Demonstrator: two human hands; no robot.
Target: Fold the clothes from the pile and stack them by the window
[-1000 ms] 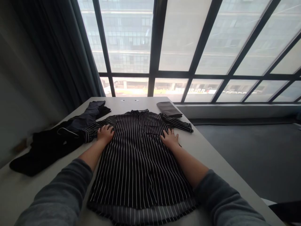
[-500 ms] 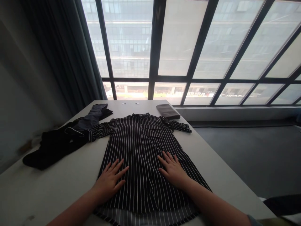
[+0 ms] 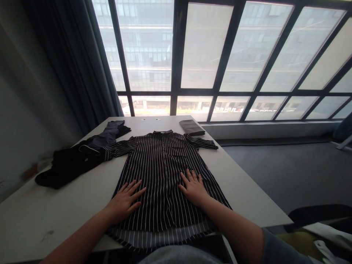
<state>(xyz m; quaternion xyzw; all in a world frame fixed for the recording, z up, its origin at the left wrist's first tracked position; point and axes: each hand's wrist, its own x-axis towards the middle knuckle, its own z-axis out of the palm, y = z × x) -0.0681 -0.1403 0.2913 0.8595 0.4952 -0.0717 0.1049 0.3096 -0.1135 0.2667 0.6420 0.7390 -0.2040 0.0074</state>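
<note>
A black shirt with white stripes [image 3: 162, 172] lies spread front side up, its collar toward the window and its hem at the near table edge. Both short sleeves stretch out sideways, and a chest pocket shows on the right half. My left hand [image 3: 123, 201] rests flat on the lower left of the shirt, fingers spread. On the lower right, my right hand [image 3: 194, 189] lies palm down with its fingers apart. Neither hand grips the cloth.
The shirt lies on a white table [image 3: 239, 179]. Dark crumpled clothes [image 3: 74, 161] lie along its left side, touching the left sleeve. A folded grey cloth [image 3: 191, 127] sits at the far right corner. Beyond stand large windows and a dark curtain [image 3: 74, 62].
The view has shifted back a little, so the near table edge and part of my body now show. Both hands stay spread on the shirt in nearly the same places.
</note>
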